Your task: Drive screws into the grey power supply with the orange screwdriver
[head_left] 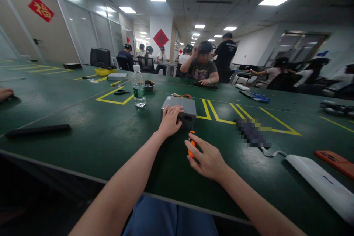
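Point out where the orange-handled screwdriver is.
In the head view, the orange-handled screwdriver is just right of centre, in the right hand, in front of the grey metal box.

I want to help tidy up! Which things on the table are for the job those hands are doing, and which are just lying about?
Part of the job, it seems:
- grey box, under the left hand
- orange tool, in the right hand

Probably just there:
- bottle
- black bar
- white device
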The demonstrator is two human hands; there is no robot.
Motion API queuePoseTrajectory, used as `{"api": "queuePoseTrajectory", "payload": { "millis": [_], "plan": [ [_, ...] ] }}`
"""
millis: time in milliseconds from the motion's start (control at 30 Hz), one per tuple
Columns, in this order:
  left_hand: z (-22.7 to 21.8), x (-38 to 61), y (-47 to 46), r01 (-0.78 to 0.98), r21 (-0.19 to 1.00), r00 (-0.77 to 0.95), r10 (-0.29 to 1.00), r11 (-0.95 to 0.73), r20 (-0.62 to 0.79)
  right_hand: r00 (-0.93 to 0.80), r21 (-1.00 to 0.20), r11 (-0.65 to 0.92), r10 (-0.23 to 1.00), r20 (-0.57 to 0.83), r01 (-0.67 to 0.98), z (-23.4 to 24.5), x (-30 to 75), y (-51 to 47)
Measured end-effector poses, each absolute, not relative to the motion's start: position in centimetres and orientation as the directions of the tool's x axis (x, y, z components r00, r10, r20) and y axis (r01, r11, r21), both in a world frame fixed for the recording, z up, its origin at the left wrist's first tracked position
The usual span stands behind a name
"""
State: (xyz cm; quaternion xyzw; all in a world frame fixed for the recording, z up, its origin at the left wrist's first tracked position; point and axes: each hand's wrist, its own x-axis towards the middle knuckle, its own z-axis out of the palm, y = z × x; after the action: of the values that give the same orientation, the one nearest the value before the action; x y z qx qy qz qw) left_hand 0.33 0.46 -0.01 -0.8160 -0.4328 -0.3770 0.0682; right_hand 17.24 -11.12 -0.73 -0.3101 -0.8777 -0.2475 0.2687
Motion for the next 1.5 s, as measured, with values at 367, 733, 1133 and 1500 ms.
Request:
{"api": "queuePoseTrajectory", "payload": {
  "millis": [367, 733, 1133, 1500],
  "plan": [
    [-0.1, 0.4, 0.5, 0.751, 0.222, 0.324, 0.640, -0.622, 0.696, -0.603, 0.267, 0.679, 0.319, 0.731, 0.683, -0.8, 16.9, -10.9],
    [-0.1, 0.2, 0.5, 0.747, 0.231, 0.320, 0.641, -0.623, 0.698, -0.672, 0.303, 0.675, 0.386, 0.632, 0.672, -0.4, 16.6, -11.2],
    [-0.2, 1.2, 0.2, 0.777, 0.244, 0.246, 0.638, -0.580, 0.730, -0.608, 0.184, 0.702, 0.420, 0.674, 0.689, -0.7, 16.7, -11.1],
    [-0.2, 3.1, -0.3, 0.830, 0.277, 0.130, 0.652, -0.483, 0.747, -0.584, 0.182, 0.705, 0.383, 0.715, 0.685, -0.9, 16.6, -10.8]
  ]
}}
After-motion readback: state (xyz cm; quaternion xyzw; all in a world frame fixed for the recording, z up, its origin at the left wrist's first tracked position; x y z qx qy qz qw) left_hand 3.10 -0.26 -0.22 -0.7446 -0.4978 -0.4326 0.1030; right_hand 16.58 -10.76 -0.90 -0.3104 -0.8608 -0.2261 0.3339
